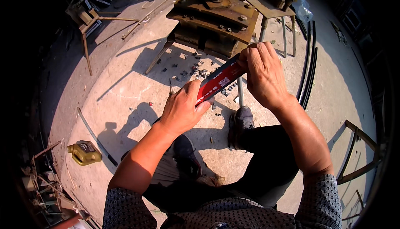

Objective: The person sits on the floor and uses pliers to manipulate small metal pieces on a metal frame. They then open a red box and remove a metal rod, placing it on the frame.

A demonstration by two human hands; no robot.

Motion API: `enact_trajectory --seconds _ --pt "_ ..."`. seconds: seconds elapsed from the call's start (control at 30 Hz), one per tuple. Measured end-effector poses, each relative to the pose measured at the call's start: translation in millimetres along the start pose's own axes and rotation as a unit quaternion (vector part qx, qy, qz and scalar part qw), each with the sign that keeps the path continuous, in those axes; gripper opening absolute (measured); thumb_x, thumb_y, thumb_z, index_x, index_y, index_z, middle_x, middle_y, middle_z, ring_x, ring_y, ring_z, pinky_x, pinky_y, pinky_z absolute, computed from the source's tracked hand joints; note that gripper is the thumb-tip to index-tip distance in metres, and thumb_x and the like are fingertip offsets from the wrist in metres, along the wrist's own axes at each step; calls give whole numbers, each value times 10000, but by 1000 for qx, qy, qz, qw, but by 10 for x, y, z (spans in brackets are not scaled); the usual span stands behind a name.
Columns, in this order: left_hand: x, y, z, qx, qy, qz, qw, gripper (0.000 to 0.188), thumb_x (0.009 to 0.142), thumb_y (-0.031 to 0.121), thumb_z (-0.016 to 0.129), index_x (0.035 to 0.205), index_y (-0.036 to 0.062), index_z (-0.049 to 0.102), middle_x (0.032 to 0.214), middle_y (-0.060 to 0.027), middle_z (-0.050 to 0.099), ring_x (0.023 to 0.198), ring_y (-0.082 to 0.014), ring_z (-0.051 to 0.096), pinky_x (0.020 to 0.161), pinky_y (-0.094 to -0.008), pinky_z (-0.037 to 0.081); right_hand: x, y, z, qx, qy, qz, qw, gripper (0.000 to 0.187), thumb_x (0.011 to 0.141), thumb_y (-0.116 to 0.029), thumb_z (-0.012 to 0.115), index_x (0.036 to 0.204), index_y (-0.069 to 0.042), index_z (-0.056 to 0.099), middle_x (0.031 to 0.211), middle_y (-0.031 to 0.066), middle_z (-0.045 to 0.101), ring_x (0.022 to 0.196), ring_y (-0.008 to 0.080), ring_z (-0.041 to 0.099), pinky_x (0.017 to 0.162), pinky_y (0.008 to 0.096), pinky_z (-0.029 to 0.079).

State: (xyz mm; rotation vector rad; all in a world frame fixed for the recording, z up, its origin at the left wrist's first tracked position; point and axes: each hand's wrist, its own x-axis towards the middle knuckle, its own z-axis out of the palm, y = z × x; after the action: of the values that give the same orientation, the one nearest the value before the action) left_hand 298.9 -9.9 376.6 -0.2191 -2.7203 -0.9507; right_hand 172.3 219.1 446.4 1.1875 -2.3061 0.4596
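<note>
A short, flat profile piece [214, 81], dark with a red printed film along it, is held aslant in front of my body. My left hand [179, 106] grips its lower left end, thumb along the near edge and fingers beyond. At the upper right end, my right hand [264, 75] has its fingers curled around the piece. Just past the piece stands a rusty metal punching machine [212, 21] on legs, with bolts on its plate. Dark cut scraps [179, 71] lie scattered on the floor below it.
Long black strips [309, 70] lie on the floor at the right, near a metal frame [358, 162]. A second machine stand [268, 6] is at the far right. On the left are a gold-coloured oil jug [85, 153], a dark strip [98, 139] and a rusty stand [89, 21].
</note>
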Motion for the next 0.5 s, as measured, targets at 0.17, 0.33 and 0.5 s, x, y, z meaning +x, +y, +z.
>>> enact_trajectory --seconds 0.17,0.33,0.5 --pt "14 77 -4 -16 -35 -32 999 582 929 241 788 1346 0 462 1091 -305 705 960 -529 701 810 -550 577 -28 -19 -38 -40 -3 -30 999 188 850 17 663 1014 -30 583 967 139 585 910 337 588 778 447 512" --pt "8 146 -12 9 -46 -48 998 548 957 230 755 1348 -1 448 1165 -288 672 1000 -514 702 848 -576 567 -65 -56 12 -68 -43 -3 997 134 910 -69 629 1022 -32 566 936 156 592 915 342 608 781 453 529" --pt "23 144 24 45 -12 -43 998 568 957 267 767 1343 -19 462 1125 -302 699 977 -520 703 823 -555 576 -58 -171 61 -24 -33 22 999 128 903 -42 628 997 -26 543 898 173 591 868 366 616 780 472 526"
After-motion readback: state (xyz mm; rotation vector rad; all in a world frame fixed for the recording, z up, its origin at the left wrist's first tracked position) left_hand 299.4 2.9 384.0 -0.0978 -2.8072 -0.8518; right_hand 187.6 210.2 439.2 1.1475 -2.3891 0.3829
